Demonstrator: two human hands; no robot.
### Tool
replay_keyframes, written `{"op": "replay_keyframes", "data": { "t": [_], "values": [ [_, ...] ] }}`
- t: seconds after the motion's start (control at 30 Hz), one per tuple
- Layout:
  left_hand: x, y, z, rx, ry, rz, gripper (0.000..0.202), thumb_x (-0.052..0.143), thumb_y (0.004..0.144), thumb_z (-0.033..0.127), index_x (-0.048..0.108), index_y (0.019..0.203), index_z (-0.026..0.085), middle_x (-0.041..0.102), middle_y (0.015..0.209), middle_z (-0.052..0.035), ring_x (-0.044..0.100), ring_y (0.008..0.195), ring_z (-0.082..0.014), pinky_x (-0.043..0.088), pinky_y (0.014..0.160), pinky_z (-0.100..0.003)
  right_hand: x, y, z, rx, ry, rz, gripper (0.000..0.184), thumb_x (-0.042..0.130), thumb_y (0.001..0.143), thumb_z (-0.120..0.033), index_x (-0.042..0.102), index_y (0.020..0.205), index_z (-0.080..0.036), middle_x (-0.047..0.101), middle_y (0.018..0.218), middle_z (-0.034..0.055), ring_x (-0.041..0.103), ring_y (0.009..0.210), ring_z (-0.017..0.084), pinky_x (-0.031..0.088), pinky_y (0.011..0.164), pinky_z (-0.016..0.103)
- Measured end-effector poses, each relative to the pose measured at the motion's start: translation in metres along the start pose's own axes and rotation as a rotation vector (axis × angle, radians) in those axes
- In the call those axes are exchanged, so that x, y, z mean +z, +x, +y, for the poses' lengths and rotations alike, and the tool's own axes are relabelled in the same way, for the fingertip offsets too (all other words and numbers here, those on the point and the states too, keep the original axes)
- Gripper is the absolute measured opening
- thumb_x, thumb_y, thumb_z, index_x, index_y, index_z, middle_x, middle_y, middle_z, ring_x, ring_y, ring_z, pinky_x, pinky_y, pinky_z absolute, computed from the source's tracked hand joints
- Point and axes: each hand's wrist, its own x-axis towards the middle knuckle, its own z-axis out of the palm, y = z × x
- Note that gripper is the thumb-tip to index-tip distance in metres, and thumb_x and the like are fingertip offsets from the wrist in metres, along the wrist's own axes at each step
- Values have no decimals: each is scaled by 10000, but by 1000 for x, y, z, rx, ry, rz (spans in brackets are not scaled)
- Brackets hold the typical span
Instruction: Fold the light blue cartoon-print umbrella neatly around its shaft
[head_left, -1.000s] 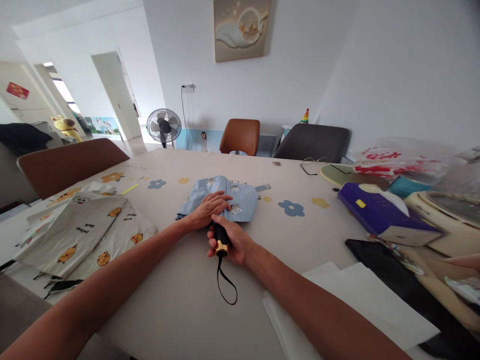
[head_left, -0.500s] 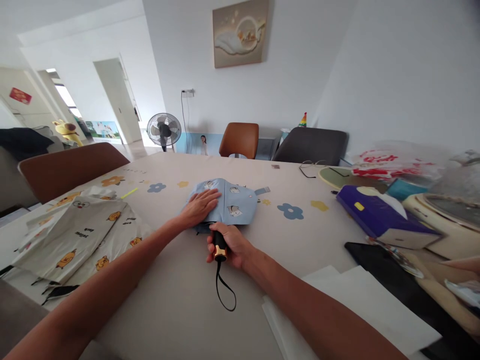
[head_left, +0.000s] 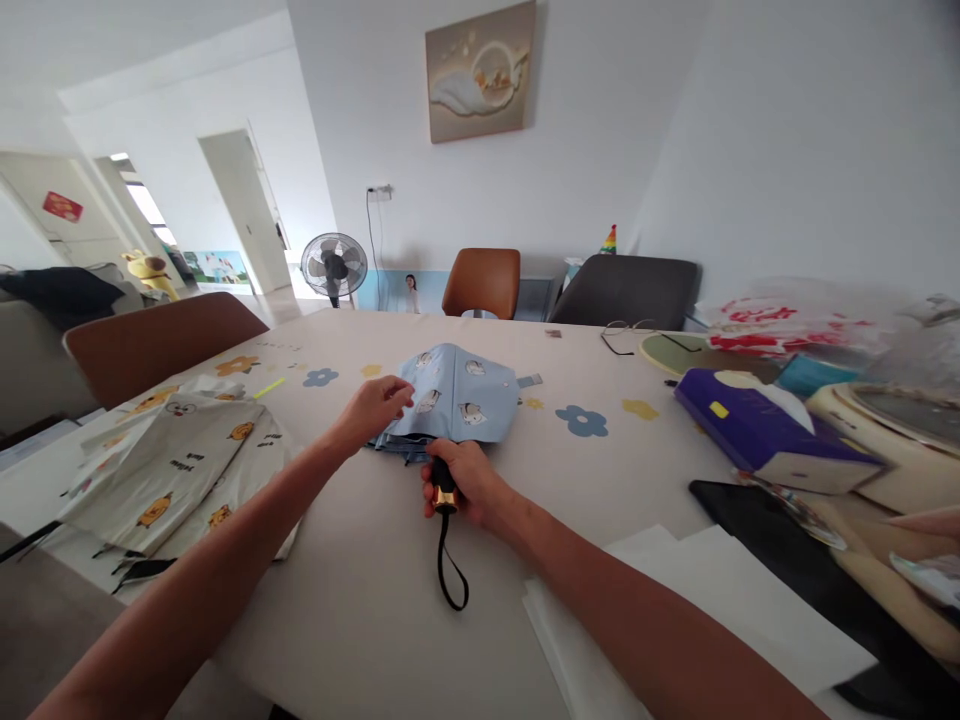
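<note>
A folded light-blue umbrella [head_left: 457,400] with small cartoon prints lies on the beige flowered table [head_left: 360,600]. My right hand [head_left: 465,482] is wrapped round its black handle with a gold ring, and a black wrist strap [head_left: 450,570] trails toward me. My left hand [head_left: 373,407] is at the left edge of the blue canopy, fingers curled and pinching the fabric folds.
A cream umbrella [head_left: 172,460] with yellow prints lies at the left. White paper sheets [head_left: 697,610] lie at the near right, beyond them a black pouch [head_left: 780,560], a purple tissue box [head_left: 757,430] and glasses [head_left: 622,335]. Chairs stand round the table.
My left hand has lifted off the flat canopy and slid left to its edge, gripping the fabric. The canopy now bulges up a little. My right hand stays on the handle.
</note>
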Motion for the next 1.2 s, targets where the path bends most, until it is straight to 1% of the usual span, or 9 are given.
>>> {"op": "replay_keyframes", "data": {
  "t": [0.13,0.27,0.33,0.43,0.5,0.63,0.77,0.93,1.2],
  "values": [
    [4,-17,7,-229,-222,-132,304,513,731,438,576,761,142,617,738,-54,518,508,-102,403,428,-216,-4,-1,-11,-55,-244,112,36,469,738,-153,444,712,-144,504,433,-11,503,298,154,436,254,288],
    [14,-13,11,-384,-340,-183,476,592,646,568,583,839,133,616,935,-108,559,618,-131,428,439,-216,-12,-2,-17,-58,-468,177,55,496,717,-154,442,728,-156,508,389,-3,521,286,189,403,234,271],
    [21,-4,11,-431,-392,-229,529,616,608,595,589,854,127,622,894,-112,571,633,-149,451,460,-230,-16,-1,-15,-58,-556,162,78,515,709,-139,444,710,-170,508,364,-1,514,267,198,367,223,255],
    [30,6,9,-481,-468,-306,528,690,561,545,592,854,116,629,776,-97,583,616,-167,492,494,-268,-19,0,-11,-112,-650,105,155,553,698,-107,449,622,-194,451,298,-20,435,187,178,287,207,238],
    [34,9,6,-498,-556,-326,499,740,545,462,590,876,121,638,793,-89,601,642,-176,520,537,-290,-20,1,-9,-165,-700,107,208,555,693,-83,443,565,-202,413,273,-31,380,153,152,257,209,234],
    [38,7,-1,-539,-726,-314,435,759,564,371,603,886,125,652,841,-80,627,680,-177,543,591,-294,-15,-1,-9,-139,-760,181,194,534,684,-82,445,560,-202,450,295,-11,416,176,163,283,213,238],
    [46,7,-5,-590,-800,-242,374,764,568,306,614,852,116,662,785,-70,630,631,-171,546,590,-296,-7,-2,-9,-74,-650,185,111,538,674,-133,462,610,-183,523,362,21,487,242,179,339,228,241],
    [51,6,-4,-556,-953,-160,251,731,604,187,609,809,108,661,709,-66,619,594,-155,524,551,-253,-2,-4,-12,22,-408,144,71,559,676,-160,505,711,-132,587,497,47,519,327,148,400,263,243],
    [45,-2,2,-451,-954,-247,194,724,610,214,604,703,93,638,653,-65,594,583,-141,493,567,-244,-2,-4,-12,216,-9,4,150,578,741,-256,549,812,-127,602,636,22,518,406,96,514,402,326]
  ]
}}
